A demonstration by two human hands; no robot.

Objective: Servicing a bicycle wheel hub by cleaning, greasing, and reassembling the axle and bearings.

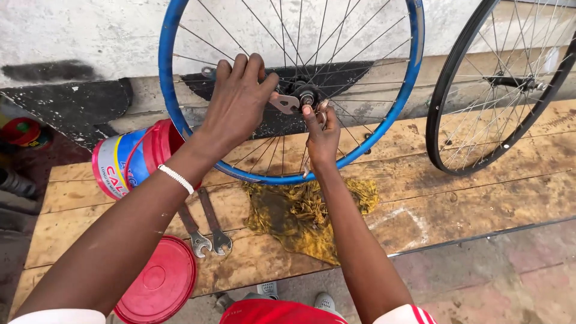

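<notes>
Left hand [237,99] grips a flat spanner [284,103] on the hub [307,95] of the blue wheel [170,84], upright at the surface's [480,198] far edge; right hand [322,135] pinches the axle end; the spanner could slip off, skinning knuckles on spokes.

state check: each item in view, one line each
blue wheel: upright on the bench, no tyre
hub: in the wheel's centre, between the hands
flat wrench: on the hub, under the left hand
right hand: fingertips at the hub
black wheel: upright, untouched
bucket: tipped on its side, open
red lid: off, lying flat
two spanners: lying flat, unused
yellow rag: crumpled under the wheel
</notes>
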